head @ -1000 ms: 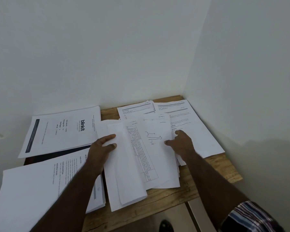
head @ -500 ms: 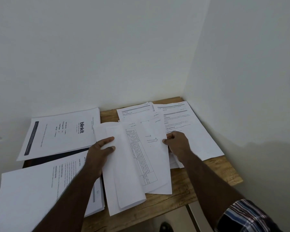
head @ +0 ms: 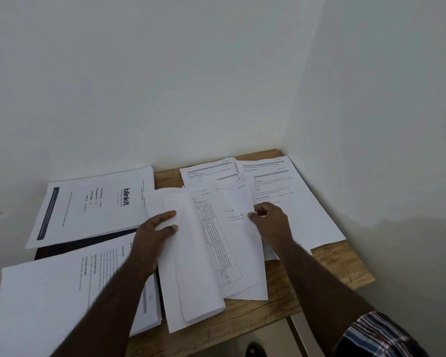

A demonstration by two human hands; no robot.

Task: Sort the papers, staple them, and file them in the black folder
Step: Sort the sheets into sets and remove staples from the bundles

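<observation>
A wooden table (head: 340, 264) sits in a corner where two plain white walls (head: 165, 73) meet at one o'clock; light is dim, even.

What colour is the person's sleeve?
The sleeve is plaid: dark blue, red and white stripes, seen in the head view.

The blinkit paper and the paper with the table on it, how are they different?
The blinkit paper lies flat and untouched; the table paper sits in a fanned bunch held by the left hand and right hand. The blinkit paper has a dark bar along one edge; the table paper has a ruled grid. Both are white printed sheets.
</observation>
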